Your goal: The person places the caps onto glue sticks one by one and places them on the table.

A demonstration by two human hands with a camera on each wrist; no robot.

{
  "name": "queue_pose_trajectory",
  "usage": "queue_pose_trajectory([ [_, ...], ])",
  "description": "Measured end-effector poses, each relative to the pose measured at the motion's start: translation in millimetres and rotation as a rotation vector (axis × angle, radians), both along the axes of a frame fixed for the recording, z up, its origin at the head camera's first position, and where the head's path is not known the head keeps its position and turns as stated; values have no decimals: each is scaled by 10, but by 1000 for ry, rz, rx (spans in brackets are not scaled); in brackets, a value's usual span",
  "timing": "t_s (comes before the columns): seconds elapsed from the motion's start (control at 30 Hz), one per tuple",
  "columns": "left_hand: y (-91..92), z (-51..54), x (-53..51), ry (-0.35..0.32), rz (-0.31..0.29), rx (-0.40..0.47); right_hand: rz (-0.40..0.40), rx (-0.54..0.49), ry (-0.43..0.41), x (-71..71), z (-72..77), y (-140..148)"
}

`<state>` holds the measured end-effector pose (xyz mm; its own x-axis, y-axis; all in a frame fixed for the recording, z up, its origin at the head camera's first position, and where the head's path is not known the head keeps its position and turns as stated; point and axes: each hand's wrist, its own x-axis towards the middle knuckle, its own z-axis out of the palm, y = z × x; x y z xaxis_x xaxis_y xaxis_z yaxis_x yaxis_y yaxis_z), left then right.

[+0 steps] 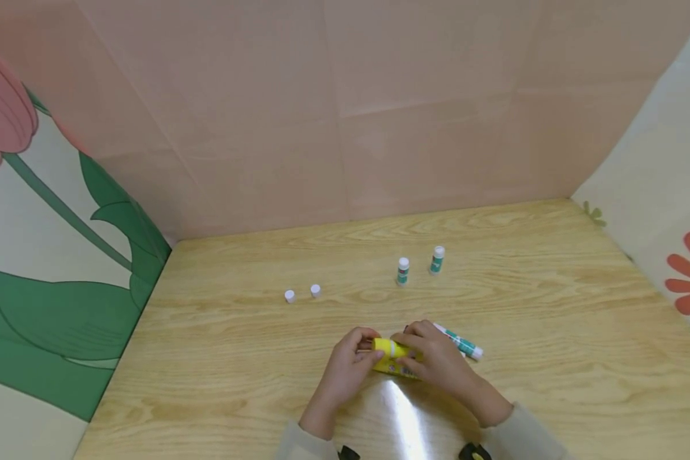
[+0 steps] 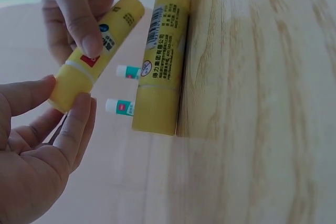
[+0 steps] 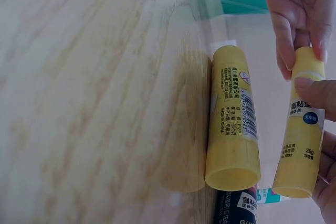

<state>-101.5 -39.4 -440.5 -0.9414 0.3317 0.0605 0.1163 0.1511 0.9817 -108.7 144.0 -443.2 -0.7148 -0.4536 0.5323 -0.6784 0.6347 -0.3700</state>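
A yellow glue stick (image 1: 383, 345) is held aslant above the table between both hands. My left hand (image 1: 345, 363) pinches its cap end (image 2: 67, 88) between thumb and fingers. The right hand (image 1: 439, 358) grips its printed body (image 3: 300, 135). A whitish band shows at the seam between cap and body. Just below lies a second yellow glue stick (image 2: 161, 59) on its side, partly hidden by the hands in the head view. Beside it in the right wrist view is a dark-labelled glue stick (image 3: 239, 207).
Two small white-and-teal glue sticks, one nearer (image 1: 402, 271) and one farther (image 1: 437, 260), stand upright at the back. Two white caps, a left one (image 1: 290, 296) and a right one (image 1: 315, 291), sit left of them. Another white-and-teal glue stick (image 1: 464, 345) lies beside the right hand.
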Motion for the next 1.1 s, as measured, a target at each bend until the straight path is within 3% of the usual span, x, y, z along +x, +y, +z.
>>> queue_pose_trajectory([
  [0.33,5,43,8,-23,-10,1,9,5,-25,16,11,-5],
  [0.83,11,25,19,24,-5,1,28,-3,-5,18,-8,7],
  [1.1,17,39,46,-8,16,32,20,14,-74,24,26,7],
])
